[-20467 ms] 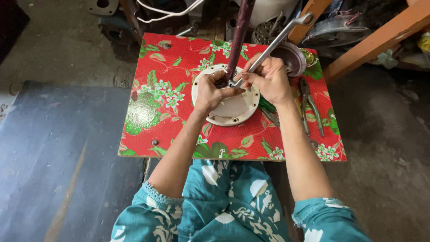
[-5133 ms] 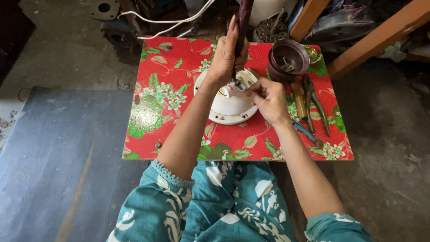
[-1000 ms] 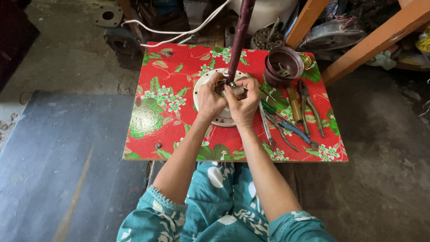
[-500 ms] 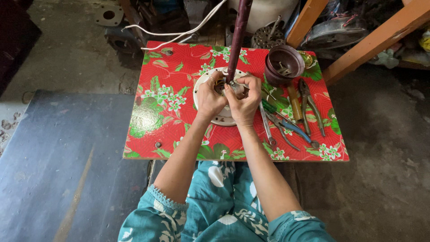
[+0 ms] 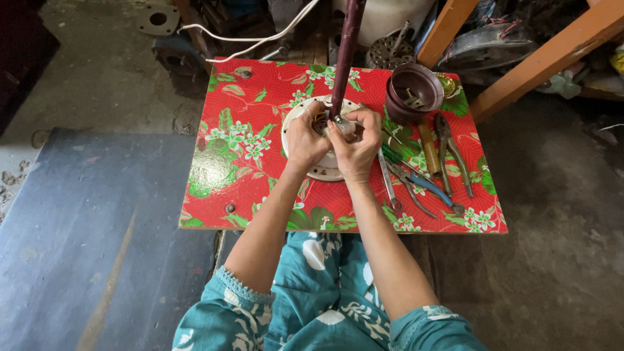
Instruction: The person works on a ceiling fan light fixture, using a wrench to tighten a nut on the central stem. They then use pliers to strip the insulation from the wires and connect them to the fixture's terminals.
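On the red floral table [image 5: 247, 162], both hands cover much of the round white base [image 5: 318, 170], hiding its hub, while the dark maroon rod [image 5: 346, 45] rises upright from its middle and runs off the top edge, left hand [image 5: 304, 140] and right hand [image 5: 356, 146] curled tight round its foot.

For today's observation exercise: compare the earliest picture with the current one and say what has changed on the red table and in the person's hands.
The right hand let go of the long wrench it held earlier; a wrench now lies among the tools. It has joined the left hand at the rod's base. The brown cup stands uncovered. The white round housing and the red floral table stayed put.
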